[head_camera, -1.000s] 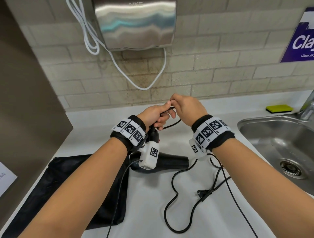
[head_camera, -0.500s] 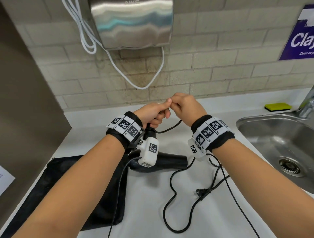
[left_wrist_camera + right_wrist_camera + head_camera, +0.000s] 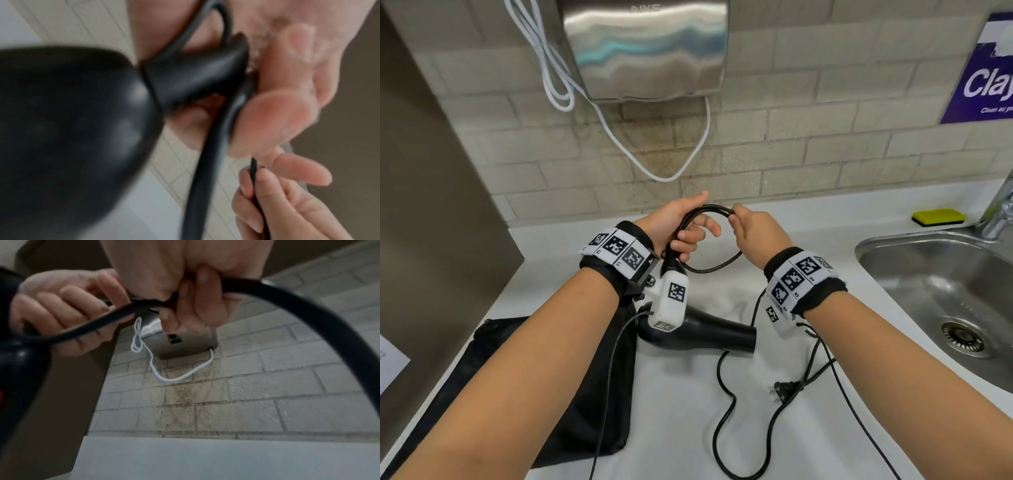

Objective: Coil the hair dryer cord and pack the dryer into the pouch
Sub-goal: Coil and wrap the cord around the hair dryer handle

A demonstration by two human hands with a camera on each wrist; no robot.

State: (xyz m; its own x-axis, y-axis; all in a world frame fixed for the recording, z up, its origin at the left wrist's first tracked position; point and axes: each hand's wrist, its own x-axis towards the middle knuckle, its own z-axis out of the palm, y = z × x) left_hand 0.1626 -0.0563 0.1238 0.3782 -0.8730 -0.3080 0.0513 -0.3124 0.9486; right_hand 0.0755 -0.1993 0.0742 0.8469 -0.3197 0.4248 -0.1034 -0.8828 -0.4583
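My left hand grips the end of the black hair dryer's handle together with a loop of its black cord. The dryer body hangs below that wrist, nozzle pointing right, just above the counter. My right hand pinches the same cord a little to the right, so the cord arcs between the two hands. In the left wrist view the dryer fills the left side and the cord runs down to my right hand. The black pouch lies flat on the counter under my left forearm.
Loose cord and its plug trail on the white counter in front of the dryer. A steel sink lies to the right, with a yellow sponge behind it. A wall hand dryer with a white cable hangs above.
My hands, which touched, have parted. The right hand drew the cord rightward into a raised loop held by the left. The loose cord and plug shifted slightly on the counter.
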